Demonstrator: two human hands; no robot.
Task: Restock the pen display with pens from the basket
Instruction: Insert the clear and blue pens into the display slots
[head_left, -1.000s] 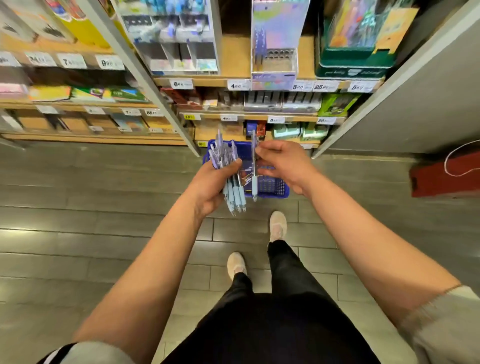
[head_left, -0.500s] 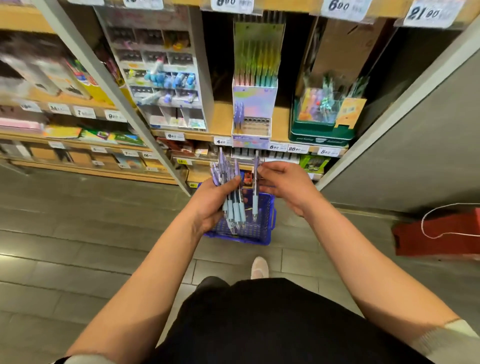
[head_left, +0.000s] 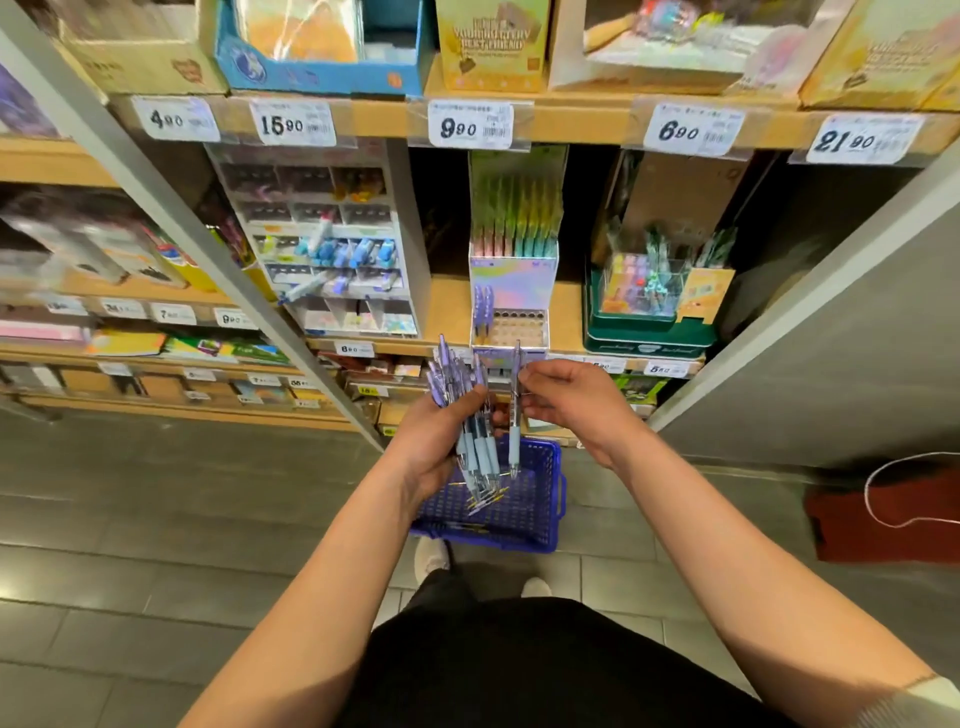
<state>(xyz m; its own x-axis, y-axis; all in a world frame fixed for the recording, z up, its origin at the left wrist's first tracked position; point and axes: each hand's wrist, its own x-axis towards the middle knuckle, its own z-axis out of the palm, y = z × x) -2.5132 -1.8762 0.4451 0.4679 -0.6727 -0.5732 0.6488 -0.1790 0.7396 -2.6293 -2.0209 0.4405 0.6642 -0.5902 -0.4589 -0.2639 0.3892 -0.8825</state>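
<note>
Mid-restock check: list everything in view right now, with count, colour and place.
pen display: one, pastel iridescent, middle shelf ahead
pens in display: a few, purple, left end of its hole tray
pen bundle: many, purple with pale blue grips, in left hand
single pen: one, same colours, in right hand
basket: one, blue, on floor below the hands
compartment organiser: one, white, left of the display
display box: one, green, right of the display
price tags: five, white, upper shelf edge
bag: one, red with white cord, floor at right
shoes: two, white, on floor
left hand: grips the bundle
right hand: pinches the single pen
</note>
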